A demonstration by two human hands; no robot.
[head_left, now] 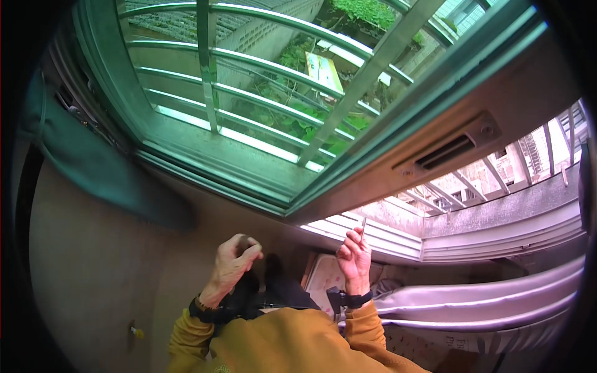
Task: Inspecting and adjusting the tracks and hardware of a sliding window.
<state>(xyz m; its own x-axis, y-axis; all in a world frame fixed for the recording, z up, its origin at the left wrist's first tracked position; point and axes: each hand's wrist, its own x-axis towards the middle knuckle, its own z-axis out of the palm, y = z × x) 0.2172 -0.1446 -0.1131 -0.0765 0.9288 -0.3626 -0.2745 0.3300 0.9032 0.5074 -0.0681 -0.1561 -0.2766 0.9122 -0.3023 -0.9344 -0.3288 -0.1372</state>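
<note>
Below the window, my right hand (354,258) is closed in a pinch around a slim, pale, stick-like thing (364,229), which points upward. Its exact kind is too small to tell. My left hand (231,267) is held in front of my body with its fingers curled toward the thumb; something dark shows between them, but I cannot make out what. Just above my hands is the lower corner of a sliding window sash (348,180). A recessed latch (451,149) is set in its metal side frame, up and right of my right hand. Neither hand touches the window.
Metal security bars (273,74) stand beyond the glass, with plants (367,15) and a roof outside. At right, the open window part shows its sill track (385,239). A teal curtain (93,161) hangs at left, a pale curtain (479,298) at right.
</note>
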